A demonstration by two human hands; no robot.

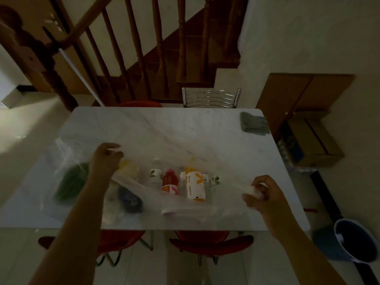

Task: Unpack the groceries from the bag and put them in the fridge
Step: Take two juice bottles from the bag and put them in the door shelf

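Note:
A clear plastic bag (160, 159) lies spread across the white marble table (236, 145). My left hand (106, 159) pinches its far-left edge, and my right hand (265, 194) grips its twisted handle at the near right, so the mouth is pulled wide. Inside stand an orange-juice bottle (194, 182), a red drink bottle (170, 183) and a small white-labelled bottle (155, 174). Another white-labelled bottle (213, 179) stands behind the orange one. A green vegetable bundle (71, 183), a yellow item (128, 167) and a dark blue round item (129, 199) lie at the bag's left.
A grey cloth (254, 123) sits on the table's far right corner. Red chairs (207, 242) stand at the near edge, a metal chair (210, 97) at the far side. Cardboard boxes (312, 140) and a blue bucket (353, 241) are on the floor right. A wooden staircase rises behind.

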